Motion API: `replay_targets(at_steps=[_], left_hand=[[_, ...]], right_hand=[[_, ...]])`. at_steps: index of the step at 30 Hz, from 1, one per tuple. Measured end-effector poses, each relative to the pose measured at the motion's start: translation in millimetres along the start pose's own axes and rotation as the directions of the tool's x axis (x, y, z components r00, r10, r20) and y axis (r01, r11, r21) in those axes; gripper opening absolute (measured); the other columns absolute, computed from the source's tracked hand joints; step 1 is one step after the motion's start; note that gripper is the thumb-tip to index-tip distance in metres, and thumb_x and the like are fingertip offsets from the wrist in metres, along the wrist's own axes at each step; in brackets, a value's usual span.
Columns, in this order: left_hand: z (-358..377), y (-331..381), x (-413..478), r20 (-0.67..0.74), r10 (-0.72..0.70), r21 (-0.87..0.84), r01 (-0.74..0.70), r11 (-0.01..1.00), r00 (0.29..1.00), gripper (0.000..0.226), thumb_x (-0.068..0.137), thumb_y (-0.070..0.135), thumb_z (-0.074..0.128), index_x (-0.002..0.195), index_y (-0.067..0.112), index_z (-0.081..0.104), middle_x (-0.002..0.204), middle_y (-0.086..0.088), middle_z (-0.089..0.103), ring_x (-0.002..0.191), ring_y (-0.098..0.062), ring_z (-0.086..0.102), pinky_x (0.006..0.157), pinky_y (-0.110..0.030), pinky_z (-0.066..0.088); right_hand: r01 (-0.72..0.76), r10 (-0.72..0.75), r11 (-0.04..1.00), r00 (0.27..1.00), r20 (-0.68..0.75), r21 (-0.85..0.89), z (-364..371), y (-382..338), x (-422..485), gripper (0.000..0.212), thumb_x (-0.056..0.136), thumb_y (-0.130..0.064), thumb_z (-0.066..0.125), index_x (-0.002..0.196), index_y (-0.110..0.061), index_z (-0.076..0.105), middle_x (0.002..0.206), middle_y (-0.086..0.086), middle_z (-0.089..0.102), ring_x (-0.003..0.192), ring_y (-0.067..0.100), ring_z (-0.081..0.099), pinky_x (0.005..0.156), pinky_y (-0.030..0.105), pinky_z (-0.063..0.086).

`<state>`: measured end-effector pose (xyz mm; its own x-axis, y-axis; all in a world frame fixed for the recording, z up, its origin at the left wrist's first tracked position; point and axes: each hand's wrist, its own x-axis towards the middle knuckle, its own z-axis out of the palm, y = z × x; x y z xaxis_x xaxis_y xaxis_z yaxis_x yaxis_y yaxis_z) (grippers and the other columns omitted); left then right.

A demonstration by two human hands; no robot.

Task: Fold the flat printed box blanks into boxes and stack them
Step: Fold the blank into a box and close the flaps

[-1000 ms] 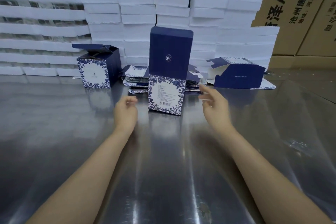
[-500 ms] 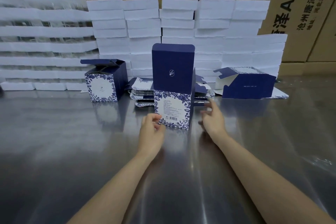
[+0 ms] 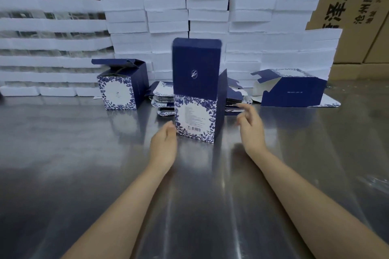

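Observation:
A folded blue-and-white floral box (image 3: 195, 120) stands on the steel table (image 3: 63, 153) with its dark blue lid flap (image 3: 195, 65) raised upright. My left hand (image 3: 165, 145) touches the box's lower left edge with relaxed fingers. To the right of the box my right hand (image 3: 249, 126) hovers with spread fingers, a short gap away and holding nothing. Behind the box lies a pile of flat printed blanks (image 3: 162, 96). Another folded box (image 3: 120, 88) stands at the left with its top flaps open. A third box (image 3: 292, 90) lies on its side at the right.
Stacks of white foam blocks (image 3: 210, 17) form a wall along the table's back. Stacked foam-and-clear trays (image 3: 46, 44) fill the back left. Brown shipping cartons (image 3: 347, 6) stand behind. The shiny table surface stretches toward me between my forearms.
My left hand has moved in from the left to the box's lower left edge. My right hand stays beside the box on the right. The view has shifted closer.

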<state>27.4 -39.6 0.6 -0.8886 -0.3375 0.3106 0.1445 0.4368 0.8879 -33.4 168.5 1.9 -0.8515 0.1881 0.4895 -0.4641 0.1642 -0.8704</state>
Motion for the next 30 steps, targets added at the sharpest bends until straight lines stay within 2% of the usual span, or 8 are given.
replay_targets(at_steps=[3,6,11,15,18,21,26,30], left_hand=[[7.9,-2.3,-0.4,0.044,-0.050,-0.076,0.053,0.996,0.998,0.036,0.103,0.021,0.037,0.125,0.003,0.059,0.128,-0.019,0.060,0.122,-0.030,0.053,0.107,-0.035,0.037],[13.5,-3.8,0.0,0.169,-0.031,-0.153,0.057,0.987,0.985,0.042,0.103,0.032,0.039,0.143,0.022,0.047,0.147,0.004,0.048,0.135,-0.013,0.043,0.117,-0.040,0.030],[2.1,-17.1,15.6,0.339,-0.036,-0.204,0.110,0.973,0.940,0.054,0.102,0.051,0.031,0.150,0.027,0.034,0.153,0.010,0.037,0.141,-0.009,0.033,0.120,-0.040,0.022],[-20.6,-27.9,33.8,-0.024,-0.012,-0.037,0.011,0.999,1.000,0.041,0.102,0.006,0.041,0.143,0.006,0.041,0.148,-0.015,0.043,0.136,-0.031,0.041,0.115,-0.045,0.029],[-32.6,-25.8,42.7,-0.220,-0.168,-0.126,0.143,0.982,0.961,0.038,0.099,0.003,0.039,0.134,0.010,0.051,0.136,-0.017,0.052,0.118,-0.035,0.054,0.103,-0.046,0.044],[-26.8,-4.7,33.9,-0.076,-0.146,-0.326,0.113,0.939,0.986,0.026,0.104,0.023,0.038,0.106,0.024,0.063,0.118,-0.003,0.064,0.102,-0.015,0.057,0.079,-0.022,0.047],[-9.3,4.6,13.2,0.277,-0.022,-0.272,0.100,0.957,0.961,0.102,0.065,0.095,0.034,0.151,0.040,0.025,0.154,0.020,0.032,0.142,-0.004,0.030,0.120,-0.044,0.021],[-13.0,10.6,3.3,0.247,0.153,-0.420,-0.036,0.907,0.957,0.087,0.069,0.081,0.056,0.144,0.048,0.026,0.141,0.030,0.045,0.131,0.004,0.042,0.115,-0.039,0.030]], right_hand=[[-0.215,0.215,0.977,0.976,0.026,-0.016,5.9,2.8,14.1,0.045,0.094,-0.002,0.039,0.134,-0.019,0.048,0.120,0.001,0.057,0.109,0.016,0.052,0.092,0.029,0.043],[-0.292,0.285,0.956,0.916,0.283,-0.018,7.8,4.7,17.5,0.070,0.089,-0.004,0.041,0.153,-0.024,0.020,0.148,-0.005,0.037,0.126,0.011,0.044,0.097,0.025,0.041],[0.039,-0.025,0.999,0.892,0.452,-0.021,3.2,-10.1,-17.8,0.056,0.086,0.004,0.038,0.139,-0.015,0.042,0.095,0.000,0.057,0.081,0.012,0.050,0.076,0.032,0.043],[0.508,-0.449,0.858,0.810,0.378,-0.071,6.2,-22.8,-52.1,0.028,0.079,-0.010,0.039,0.081,-0.010,0.067,0.056,-0.001,0.057,0.050,0.014,0.051,0.048,0.028,0.039],[0.479,-0.480,0.865,0.877,0.032,-0.151,15.8,-38.6,-47.2,0.027,0.080,-0.010,0.039,0.074,-0.017,0.064,0.065,-0.013,0.055,0.058,-0.002,0.047,0.056,0.019,0.035],[0.288,-0.299,0.954,0.937,-0.177,-0.088,16.0,-46.7,-39.7,0.031,0.085,-0.010,0.045,0.098,-0.038,0.051,0.094,-0.012,0.055,0.088,0.007,0.053,0.079,0.023,0.041],[-0.015,0.003,0.999,0.973,0.230,0.052,15.2,-44.8,-41.2,0.053,0.099,-0.005,0.048,0.145,-0.028,0.032,0.140,-0.009,0.044,0.112,-0.012,0.049,0.105,0.023,0.041],[0.205,-0.193,0.979,0.944,0.268,-0.017,11.6,-53.9,-40.5,0.039,0.101,-0.025,0.042,0.137,-0.040,0.039,0.143,-0.024,0.041,0.134,-0.007,0.035,0.110,0.014,0.026]])
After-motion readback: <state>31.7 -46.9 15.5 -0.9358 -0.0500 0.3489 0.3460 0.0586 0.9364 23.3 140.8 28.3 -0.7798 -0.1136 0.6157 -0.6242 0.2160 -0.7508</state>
